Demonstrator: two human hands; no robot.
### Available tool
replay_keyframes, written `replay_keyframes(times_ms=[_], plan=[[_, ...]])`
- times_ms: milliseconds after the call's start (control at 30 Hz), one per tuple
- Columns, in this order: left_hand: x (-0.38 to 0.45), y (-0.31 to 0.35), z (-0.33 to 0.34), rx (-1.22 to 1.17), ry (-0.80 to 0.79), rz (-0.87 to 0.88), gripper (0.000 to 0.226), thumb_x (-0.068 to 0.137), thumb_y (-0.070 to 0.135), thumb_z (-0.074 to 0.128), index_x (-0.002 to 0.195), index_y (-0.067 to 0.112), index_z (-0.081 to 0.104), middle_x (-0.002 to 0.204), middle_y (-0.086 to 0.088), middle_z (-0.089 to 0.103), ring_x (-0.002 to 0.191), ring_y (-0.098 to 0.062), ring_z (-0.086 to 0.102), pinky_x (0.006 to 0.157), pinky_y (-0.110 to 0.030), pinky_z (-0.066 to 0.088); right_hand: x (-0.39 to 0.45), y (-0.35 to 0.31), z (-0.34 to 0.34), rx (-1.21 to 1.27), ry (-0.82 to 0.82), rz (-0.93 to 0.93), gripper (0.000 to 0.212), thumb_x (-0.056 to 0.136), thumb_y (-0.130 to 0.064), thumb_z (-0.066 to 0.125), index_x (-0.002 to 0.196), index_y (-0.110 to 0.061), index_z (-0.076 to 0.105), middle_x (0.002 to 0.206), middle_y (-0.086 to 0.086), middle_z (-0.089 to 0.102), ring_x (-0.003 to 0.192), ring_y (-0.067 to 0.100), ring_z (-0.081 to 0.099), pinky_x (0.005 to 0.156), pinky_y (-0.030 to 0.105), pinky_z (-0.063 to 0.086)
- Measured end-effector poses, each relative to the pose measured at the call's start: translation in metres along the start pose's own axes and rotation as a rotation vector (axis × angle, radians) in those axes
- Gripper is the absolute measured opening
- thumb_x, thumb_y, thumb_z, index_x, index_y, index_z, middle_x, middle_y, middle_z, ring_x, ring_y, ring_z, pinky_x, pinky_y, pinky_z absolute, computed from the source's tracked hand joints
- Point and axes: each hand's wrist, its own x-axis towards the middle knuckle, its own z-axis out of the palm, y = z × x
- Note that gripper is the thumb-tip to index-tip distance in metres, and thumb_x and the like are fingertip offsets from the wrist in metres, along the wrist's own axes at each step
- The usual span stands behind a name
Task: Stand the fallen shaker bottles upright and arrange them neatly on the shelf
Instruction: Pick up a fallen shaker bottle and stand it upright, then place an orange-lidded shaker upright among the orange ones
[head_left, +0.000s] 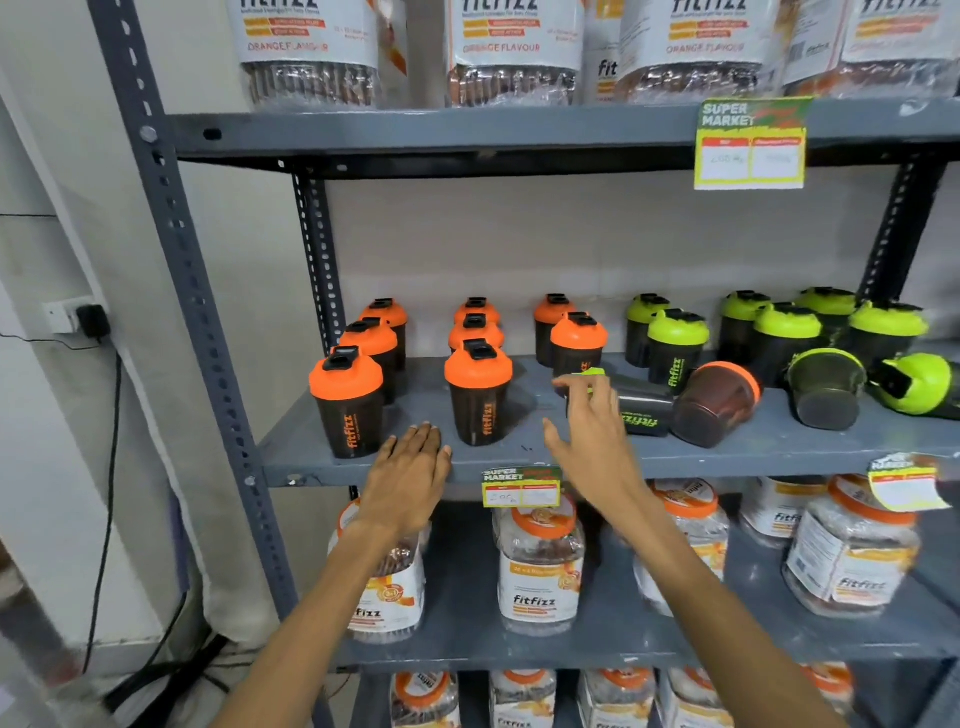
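Single head cam, wide-angle, faces fwd and slightly down, close to mid shelf (519, 462), arm's reach

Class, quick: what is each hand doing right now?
Left hand: open, flat on the shelf edge, holding nothing.
Right hand: open, holding nothing.

**Two bare forearms, nothing worn**

Only the person's arms and hands show, entering from the bottom edge; the left hand (410, 470) and the right hand (592, 436) are both bare, with no glove, ring or bracelet to be seen; neither wrist carries a watch or band; no sleeve reaches into view, so the forearms are uncovered along their whole visible length, from the lower edge up to the wrists; the forearms are slim and long, narrowing toward the wrists; the fingers are slender, the nails short and plain, without visible polish; the rest of the body lies out of view.
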Motion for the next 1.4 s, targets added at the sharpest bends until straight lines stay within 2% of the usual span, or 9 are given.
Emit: replay_keyframes(times_ms=[233,467,667,800,1033,1133,1200,1300,1400], plan=[[0.006,0.022,-0.002,-0.020,-0.010,-0.074,0.050,0.106,0.034,0.023,0.146,0.008,0.041,0.157,-0.011,0.040,0.150,-0.025,0.030,0.124,-0.045,0.021,0.042,0.050,-0.043,-0.541,-0.233,-0.128,0.085,0.069,-0.001,0.068,0.145,-0.012,0.030,0.126,0.018,0.042,0.112,0.038,0.045,0.087,0.045,0.045],[0.004,0.027,0.004,-0.017,0.009,-0.111,0.051,0.106,0.031,0.024,0.148,0.007,0.040,0.158,-0.011,0.040,0.149,-0.025,0.031,0.123,-0.044,0.020,0.061,0.063,-0.022,-0.598,-0.506,-0.199,0.088,0.075,-0.006,0.068,0.150,-0.021,0.026,0.136,0.020,0.039,0.124,0.041,0.040,0.097,0.053,0.040],[0.003,0.029,0.006,-0.023,0.023,-0.125,0.052,0.106,0.032,0.022,0.151,0.008,0.037,0.159,-0.011,0.038,0.150,-0.024,0.030,0.124,-0.042,0.018,0.064,0.078,-0.028,-0.486,-0.407,-0.227,0.087,0.072,-0.019,0.076,0.147,-0.021,0.032,0.136,0.016,0.042,0.124,0.038,0.042,0.094,0.050,0.042],[0.003,0.029,0.007,-0.020,0.030,-0.128,0.052,0.106,0.031,0.022,0.151,0.008,0.037,0.159,-0.011,0.038,0.150,-0.024,0.030,0.125,-0.042,0.018,0.070,0.096,-0.046,-0.082,-0.278,-0.050,0.091,0.067,-0.020,0.080,0.145,-0.020,0.033,0.133,0.015,0.042,0.124,0.038,0.040,0.102,0.049,0.042],[0.004,0.029,0.010,-0.037,0.047,-0.139,0.052,0.106,0.031,0.024,0.151,0.008,0.038,0.159,-0.011,0.038,0.150,-0.024,0.031,0.125,-0.042,0.018,0.087,0.137,-0.067,0.220,-0.109,0.243,0.084,0.063,-0.018,0.086,0.130,-0.006,0.036,0.132,0.016,0.046,0.124,0.030,0.045,0.089,0.020,0.031],[0.004,0.030,0.011,-0.041,0.049,-0.147,0.052,0.106,0.030,0.025,0.151,0.008,0.037,0.159,-0.011,0.037,0.150,-0.024,0.030,0.125,-0.042,0.017,0.085,0.149,-0.066,0.180,-0.178,0.278,0.089,0.063,-0.025,0.088,0.131,-0.007,0.033,0.132,0.017,0.046,0.125,0.032,0.046,0.092,0.025,0.035],[0.004,0.031,0.011,-0.043,0.054,-0.150,0.051,0.106,0.030,0.025,0.151,0.008,0.037,0.159,-0.011,0.038,0.150,-0.024,0.031,0.125,-0.041,0.018,0.082,0.153,-0.065,0.118,-0.212,0.268,0.091,0.065,-0.034,0.086,0.133,-0.008,0.032,0.133,0.017,0.048,0.127,0.035,0.047,0.105,0.039,0.039],[0.003,0.031,0.010,-0.038,0.061,-0.150,0.051,0.106,0.030,0.025,0.151,0.007,0.037,0.159,-0.011,0.038,0.149,-0.024,0.032,0.125,-0.041,0.018,0.078,0.156,-0.066,0.021,-0.199,0.237,0.089,0.068,-0.047,0.082,0.132,-0.011,0.031,0.132,0.016,0.054,0.128,0.036,0.049,0.115,0.058,0.025],[0.003,0.032,0.010,-0.040,0.070,-0.149,0.051,0.106,0.030,0.026,0.150,0.008,0.038,0.158,-0.011,0.039,0.149,-0.023,0.033,0.125,-0.041,0.019,0.074,0.156,-0.069,-0.045,-0.219,0.198,0.091,0.072,-0.054,0.077,0.136,-0.011,0.030,0.136,0.017,0.054,0.133,0.033,0.048,0.119,0.058,0.009]])
